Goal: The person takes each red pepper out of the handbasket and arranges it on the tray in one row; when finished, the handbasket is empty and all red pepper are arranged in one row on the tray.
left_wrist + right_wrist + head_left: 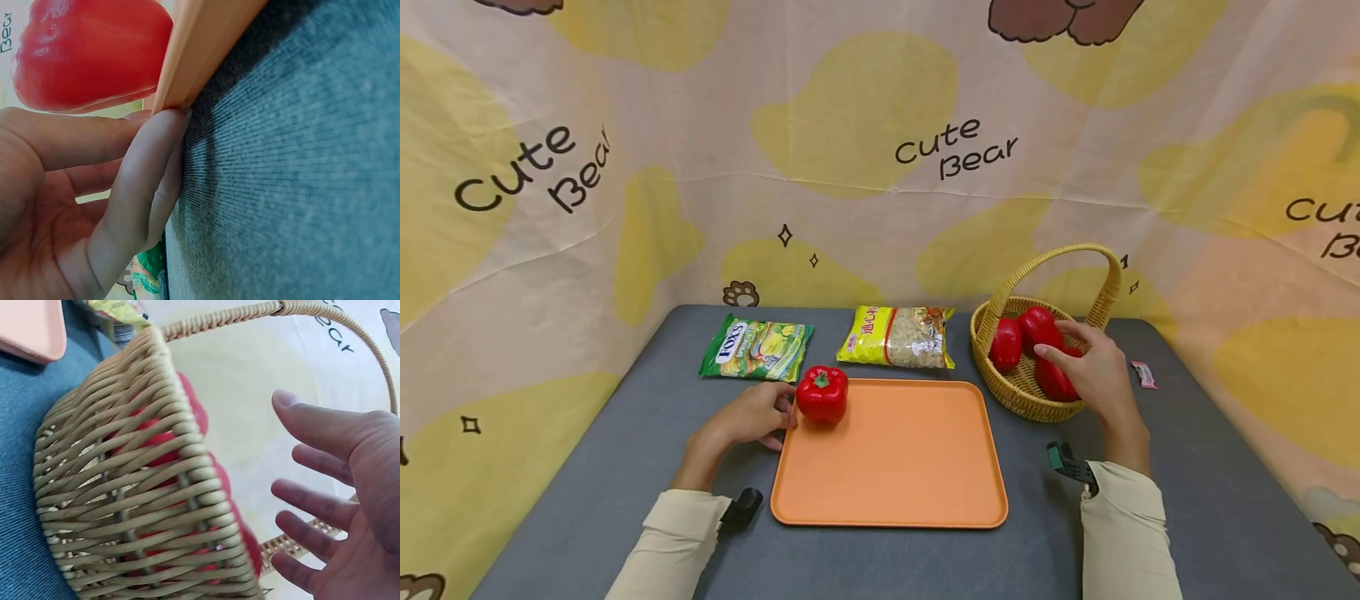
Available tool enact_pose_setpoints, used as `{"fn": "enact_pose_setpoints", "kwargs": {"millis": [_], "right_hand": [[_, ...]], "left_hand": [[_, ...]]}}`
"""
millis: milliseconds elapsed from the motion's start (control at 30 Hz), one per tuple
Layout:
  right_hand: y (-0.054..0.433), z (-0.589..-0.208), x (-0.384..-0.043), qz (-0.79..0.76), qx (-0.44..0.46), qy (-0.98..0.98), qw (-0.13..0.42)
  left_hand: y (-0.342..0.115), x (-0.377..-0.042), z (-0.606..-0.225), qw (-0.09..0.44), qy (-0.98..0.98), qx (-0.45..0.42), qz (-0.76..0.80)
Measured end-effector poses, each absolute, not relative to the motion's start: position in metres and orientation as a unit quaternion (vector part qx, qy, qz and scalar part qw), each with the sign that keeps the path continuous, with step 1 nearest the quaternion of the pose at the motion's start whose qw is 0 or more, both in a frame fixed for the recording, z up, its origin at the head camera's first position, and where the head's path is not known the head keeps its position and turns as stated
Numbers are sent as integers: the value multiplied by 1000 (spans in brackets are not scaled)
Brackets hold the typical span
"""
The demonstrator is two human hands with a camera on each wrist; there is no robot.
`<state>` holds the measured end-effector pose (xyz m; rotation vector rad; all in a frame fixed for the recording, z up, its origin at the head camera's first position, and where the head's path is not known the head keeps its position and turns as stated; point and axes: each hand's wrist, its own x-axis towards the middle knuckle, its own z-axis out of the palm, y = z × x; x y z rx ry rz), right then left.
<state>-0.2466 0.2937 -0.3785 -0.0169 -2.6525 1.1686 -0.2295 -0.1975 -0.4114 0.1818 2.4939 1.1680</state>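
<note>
My left hand (751, 415) pinches the left rim of an orange tray (898, 462) between thumb and fingers, as the left wrist view shows close up. Just beside those fingers a red bell pepper (822, 396) sits upright in the tray's far left corner. Over on the right, my right hand (1099, 368) hovers at a wicker basket (1026, 406), fingers spread and relaxed, holding nothing. Inside the basket lie more red bell peppers (1055, 381), three of them visible; the hand partly covers the nearest. From the right wrist view, a gap shows between the hand (350, 487) and the basket wall (144, 494).
Behind the tray lie a green Fox's candy bag (758, 348) and a yellow bag of pasta (895, 337). A small pink wrapped sweet (1144, 374) is right of the basket. The basket's tall handle (1060, 250) arches upward. A printed cloth surrounds the grey table (880, 567).
</note>
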Motion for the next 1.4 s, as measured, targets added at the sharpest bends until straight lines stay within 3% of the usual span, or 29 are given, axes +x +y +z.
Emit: {"fn": "enact_pose_setpoints", "kwargs": {"millis": [267,967,1400], "right_hand": [[297,-389,-253,376,2,-924,74],[293,-396,-259,344,50,-934,82],[295,-394,-257,339,28,-939,43]], "left_hand": [[-197,-230,-412,192,890,60,408],[-198,-230,-411,192,890,62,409],[-197,-229,-413,194,888,52,413]]}}
